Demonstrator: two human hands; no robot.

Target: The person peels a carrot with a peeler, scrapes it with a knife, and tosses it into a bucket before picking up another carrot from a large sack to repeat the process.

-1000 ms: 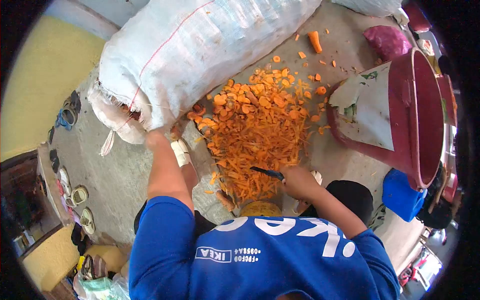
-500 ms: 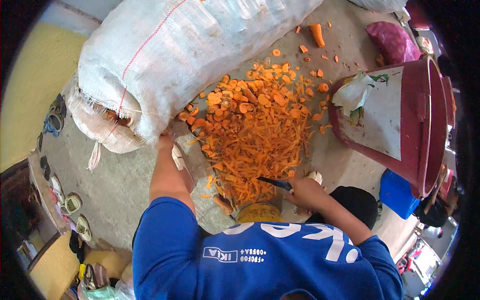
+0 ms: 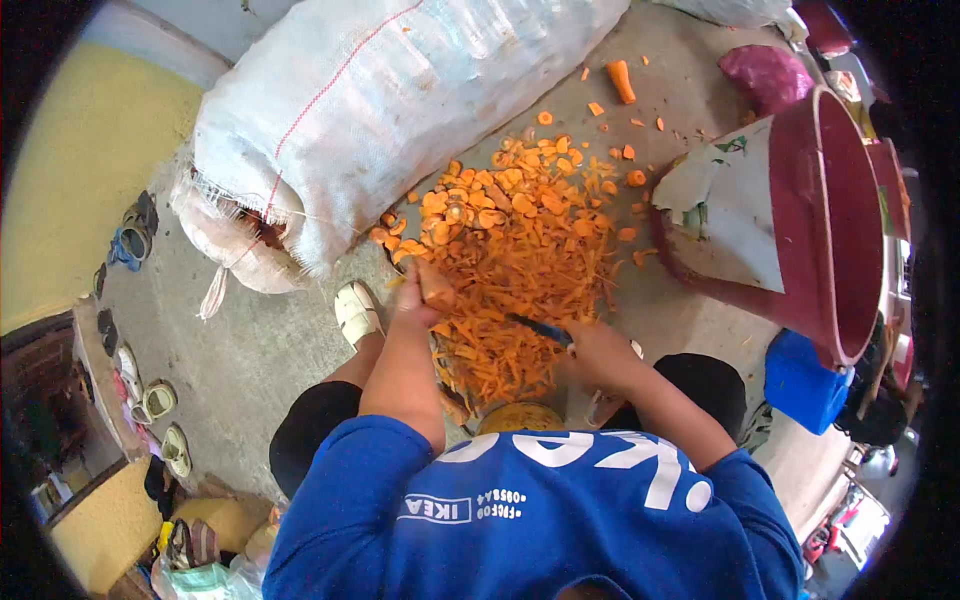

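My left hand [image 3: 411, 303] is closed around an unpeeled-looking carrot [image 3: 434, 286], held above the left side of a heap of orange carrot peelings [image 3: 510, 330]. Slightly blurred, my right hand [image 3: 598, 355] grips a dark, narrow knife [image 3: 540, 327] by its handle, with the blade pointing left over the heap towards the carrot. Round carrot slices and cut ends [image 3: 490, 195] lie at the far side of the peelings. Beyond my left hand, a big white woven sack [image 3: 370, 110] rests on its side, its torn opening [image 3: 268, 230] facing me.
A large maroon tub [image 3: 835, 230] stands at the right, a blue container [image 3: 805, 380] beside it. One whole-looking carrot [image 3: 621, 82] lies on the concrete floor at the back. Shoes [image 3: 158, 400] line the left wall. Under the heap's near edge is a yellow container [image 3: 520, 417].
My left hand has come away from the sack's opening and moved right, now with a carrot in it. My right hand has risen slightly with the knife.
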